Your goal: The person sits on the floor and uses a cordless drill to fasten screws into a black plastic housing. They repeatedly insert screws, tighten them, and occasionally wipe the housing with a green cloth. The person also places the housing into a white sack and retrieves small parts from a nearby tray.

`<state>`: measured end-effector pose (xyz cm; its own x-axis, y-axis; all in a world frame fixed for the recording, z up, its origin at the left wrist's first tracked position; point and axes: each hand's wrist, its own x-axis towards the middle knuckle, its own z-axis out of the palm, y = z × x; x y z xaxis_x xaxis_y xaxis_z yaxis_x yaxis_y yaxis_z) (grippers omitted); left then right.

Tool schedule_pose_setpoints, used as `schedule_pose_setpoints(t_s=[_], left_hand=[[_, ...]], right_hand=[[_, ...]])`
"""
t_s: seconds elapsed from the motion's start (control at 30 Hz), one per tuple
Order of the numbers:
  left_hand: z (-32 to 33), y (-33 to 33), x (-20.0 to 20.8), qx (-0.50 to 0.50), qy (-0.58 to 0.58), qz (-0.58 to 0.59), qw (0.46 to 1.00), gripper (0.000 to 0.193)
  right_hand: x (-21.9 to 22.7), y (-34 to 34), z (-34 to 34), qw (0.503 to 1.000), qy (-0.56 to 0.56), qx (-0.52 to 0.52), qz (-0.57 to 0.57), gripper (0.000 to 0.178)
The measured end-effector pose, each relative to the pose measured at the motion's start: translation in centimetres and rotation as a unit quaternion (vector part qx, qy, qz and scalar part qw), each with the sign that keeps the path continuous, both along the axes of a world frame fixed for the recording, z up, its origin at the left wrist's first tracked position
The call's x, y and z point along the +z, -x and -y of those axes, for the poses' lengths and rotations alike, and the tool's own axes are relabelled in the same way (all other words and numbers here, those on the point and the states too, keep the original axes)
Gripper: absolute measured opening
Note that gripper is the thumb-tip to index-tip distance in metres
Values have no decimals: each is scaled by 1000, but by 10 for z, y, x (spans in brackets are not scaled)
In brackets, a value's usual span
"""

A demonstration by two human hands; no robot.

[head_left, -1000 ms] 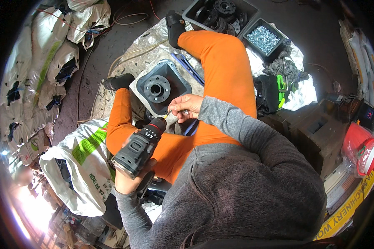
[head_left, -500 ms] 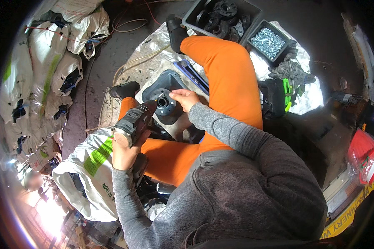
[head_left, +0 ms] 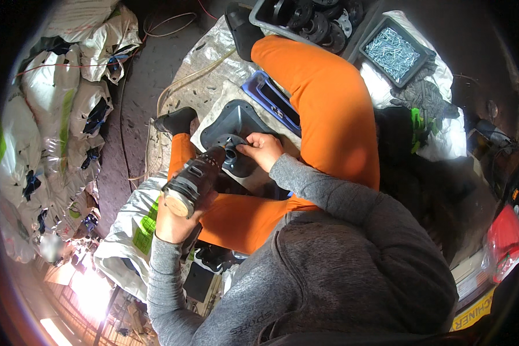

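Note:
My left hand (head_left: 177, 224) is wrapped around a dark cordless drill (head_left: 193, 180), whose chuck points away to the right. The tip of the drill reaches a black round flange (head_left: 220, 139) with a hole in its middle. Under the flange is a wider black rubber-like base piece (head_left: 229, 118) with a broad rounded edge, between my legs. My right hand (head_left: 263, 151) is pinched at the right side of the flange. Its fingertips hide whatever is between them.
Past my right knee, a grey bin (head_left: 265, 17) holds black flanges, and a smaller grey box (head_left: 393, 51) holds screws. A blue tray-like object (head_left: 272, 101) lies beside my right leg. Grey gloves (head_left: 427, 99) lie at the right. Filled white sacks (head_left: 51, 86) line the left.
The drill and the flange have tilted, and my right hand has shifted slightly right and down along with them. The whole view has shifted a little.

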<state>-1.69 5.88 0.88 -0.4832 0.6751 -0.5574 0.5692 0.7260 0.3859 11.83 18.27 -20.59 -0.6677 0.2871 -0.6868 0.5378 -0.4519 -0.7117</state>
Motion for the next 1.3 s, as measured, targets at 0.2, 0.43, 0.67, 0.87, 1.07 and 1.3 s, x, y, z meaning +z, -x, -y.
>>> schedule_pose_setpoints(t_s=[0.2,0.43,0.67,0.87,1.07,1.3], left_hand=[[-33,7,0,-60,-40,55,996,52],[-41,11,-2,-37,-47,61,996,44],[-31,-6,5,13,-88,55,994,39],[33,-91,28,106,-181,69,975,37],[106,-213,-16,224,45,74,971,76],[169,-209,12,441,-343,160,814,83]], right_hand=[[16,4,-6,1000,14,-18,7,21],[18,3,-15,996,-61,44,-40,21],[-3,5,-8,978,-163,130,-24,27],[-61,22,9,994,-64,78,-52,40],[-32,3,-13,992,71,63,-81,52],[151,-4,-8,939,152,204,-232,21]])
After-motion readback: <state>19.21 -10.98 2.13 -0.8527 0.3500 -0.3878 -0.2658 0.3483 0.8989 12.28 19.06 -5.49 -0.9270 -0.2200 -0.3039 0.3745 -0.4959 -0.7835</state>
